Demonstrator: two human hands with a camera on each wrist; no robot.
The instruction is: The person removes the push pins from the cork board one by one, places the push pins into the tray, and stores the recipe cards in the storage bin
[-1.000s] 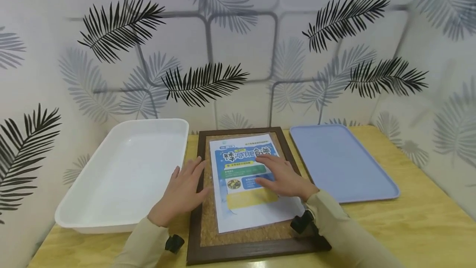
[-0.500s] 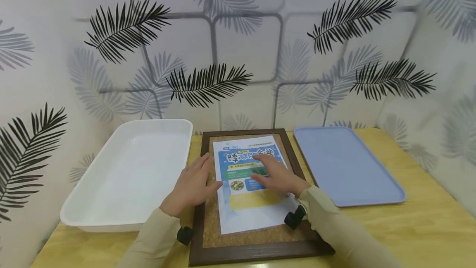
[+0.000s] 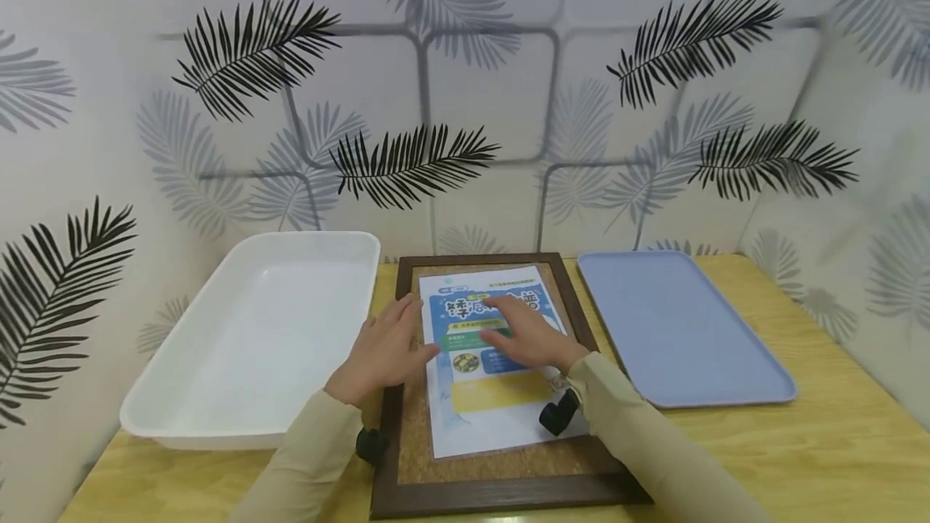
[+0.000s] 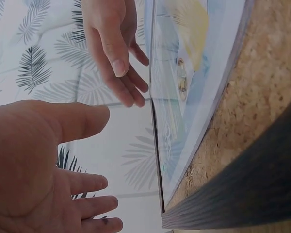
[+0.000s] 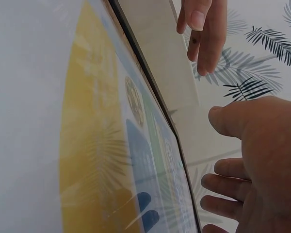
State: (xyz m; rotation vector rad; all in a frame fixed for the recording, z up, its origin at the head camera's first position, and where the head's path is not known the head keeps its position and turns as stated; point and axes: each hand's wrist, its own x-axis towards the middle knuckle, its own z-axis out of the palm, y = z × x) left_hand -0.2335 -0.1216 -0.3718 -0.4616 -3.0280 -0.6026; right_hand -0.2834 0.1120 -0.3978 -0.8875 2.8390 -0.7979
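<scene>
A glossy printed sheet (image 3: 465, 418), blue, green and yellow with large lettering, lies slightly askew on a cork board (image 3: 414, 442) with a dark brown frame (image 3: 501, 494). My left hand (image 3: 381, 353), fingers extended and thumb apart, hovers over the frame's left side. Above the right half of the sheet is my right hand (image 3: 530, 335), its fingers pointing left and relaxed. Both wrist views show a gap between the hands and the sheet, and neither hand holds anything. The right hand covers part of the sheet's title.
On the left stands a deep white tray (image 3: 254, 345), close beside the left hand. A flat pale blue tray (image 3: 690, 329) lies right of the board. All rest on a yellow wood-grain table (image 3: 821, 458) against a leaf-patterned wall (image 3: 479, 216).
My right hand has moved a little left over the sheet, narrowing the space between the hands. The whole scene has shifted slightly right in the head view. The sheet stays in place on the board.
</scene>
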